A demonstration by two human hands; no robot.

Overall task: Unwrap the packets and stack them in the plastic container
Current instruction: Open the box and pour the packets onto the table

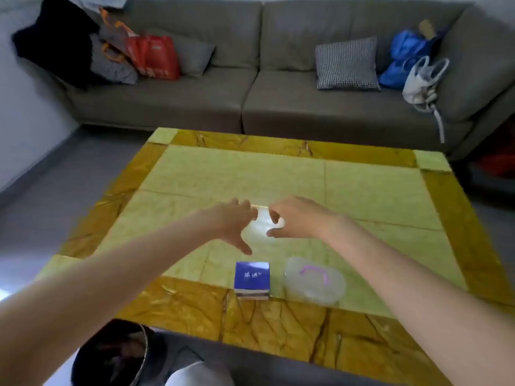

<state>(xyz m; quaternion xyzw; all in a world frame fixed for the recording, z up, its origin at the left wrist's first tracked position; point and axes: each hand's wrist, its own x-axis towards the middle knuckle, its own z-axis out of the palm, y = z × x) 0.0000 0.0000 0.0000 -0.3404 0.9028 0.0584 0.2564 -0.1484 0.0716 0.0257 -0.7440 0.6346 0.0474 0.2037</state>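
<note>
Both hands are meeting mid-table over a bright white blur – prob. a packet [263, 225] w/ clear wrap, glare hiding detail. Right hand [299, 218] is pinching its far edge, fingers curled; left hand [232, 222] is lying fingers straight against its left side. Likely light, crinkly, slippery – best taken at a seam or corner. Blue box [252, 280] & clear plastic container [315, 281] are sitting nearer, side by side on the yellow table [376, 196].

Soft blur, table [362, 190] glare (edges bowed).
</note>
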